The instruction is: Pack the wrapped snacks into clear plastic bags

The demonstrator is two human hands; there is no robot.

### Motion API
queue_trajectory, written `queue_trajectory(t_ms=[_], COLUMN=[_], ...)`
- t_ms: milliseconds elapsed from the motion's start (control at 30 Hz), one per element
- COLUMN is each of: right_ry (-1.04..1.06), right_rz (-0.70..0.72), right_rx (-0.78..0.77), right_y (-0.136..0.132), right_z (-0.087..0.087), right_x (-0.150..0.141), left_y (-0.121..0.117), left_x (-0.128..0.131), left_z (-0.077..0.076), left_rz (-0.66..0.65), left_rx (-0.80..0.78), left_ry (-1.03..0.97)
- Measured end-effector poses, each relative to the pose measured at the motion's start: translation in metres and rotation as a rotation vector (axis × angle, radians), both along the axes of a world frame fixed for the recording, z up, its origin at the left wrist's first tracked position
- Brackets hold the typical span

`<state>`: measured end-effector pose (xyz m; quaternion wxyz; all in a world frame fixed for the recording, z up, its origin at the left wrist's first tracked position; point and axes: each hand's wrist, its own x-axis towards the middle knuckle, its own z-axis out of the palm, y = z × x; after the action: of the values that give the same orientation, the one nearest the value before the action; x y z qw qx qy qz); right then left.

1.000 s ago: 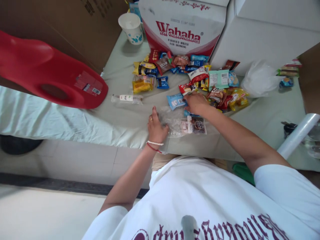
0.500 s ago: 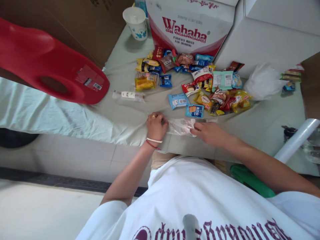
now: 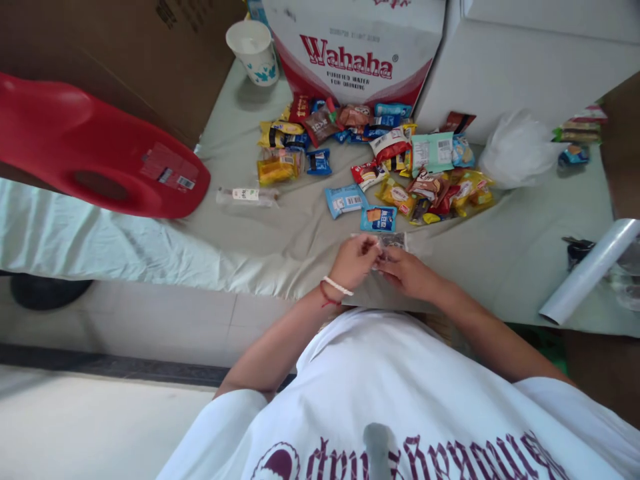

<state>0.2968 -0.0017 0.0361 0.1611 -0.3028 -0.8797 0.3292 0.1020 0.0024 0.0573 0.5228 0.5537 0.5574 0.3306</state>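
My left hand (image 3: pixel 356 261), with white and red bracelets at the wrist, meets my right hand (image 3: pixel 409 272) near the front edge of the table. The fingers of both are closed in a pinch on a clear plastic packet (image 3: pixel 394 239). Dark contents show through its far end; the rest is hidden by my fingers. Just beyond lie a small blue snack packet (image 3: pixel 379 218) and a light blue one (image 3: pixel 346 201). A narrow clear packet with a white label (image 3: pixel 247 195) lies to the left, apart from my hands.
Several wrapped snacks (image 3: pixel 390 145) are heaped before a Wahaba-style white and red carton (image 3: pixel 353 57). A red jug (image 3: pixel 110 150) lies at left, below a paper cup (image 3: pixel 254 53). To the right are a crumpled white plastic bag (image 3: pixel 517 152) and a plastic roll (image 3: pixel 590 272).
My hands have come together; my left hand moved right to meet the right one. The clear packet, earlier stretched lengthwise between them, is now mostly covered by fingers. The view has shifted slightly.
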Motion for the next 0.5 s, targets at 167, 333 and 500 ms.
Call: queue_trajectory(t_ms=[167,333,500], right_ry=[0.152,-0.145,-0.189], right_rz=[-0.639,-0.926,-0.808], right_rx=[-0.076,0.173,0.117], right_y=[-0.002,0.004,0.0], right_z=[0.001,-0.016,-0.001], right_x=[0.03,0.05,0.048], left_y=[-0.004,-0.007,-0.009], left_x=[0.028,0.032,0.037], left_z=[-0.015,-0.009,-0.007], left_rz=[-0.217,-0.302,-0.293], left_rx=[0.228,0.213,0.235], left_ry=[0.602,0.832,0.909])
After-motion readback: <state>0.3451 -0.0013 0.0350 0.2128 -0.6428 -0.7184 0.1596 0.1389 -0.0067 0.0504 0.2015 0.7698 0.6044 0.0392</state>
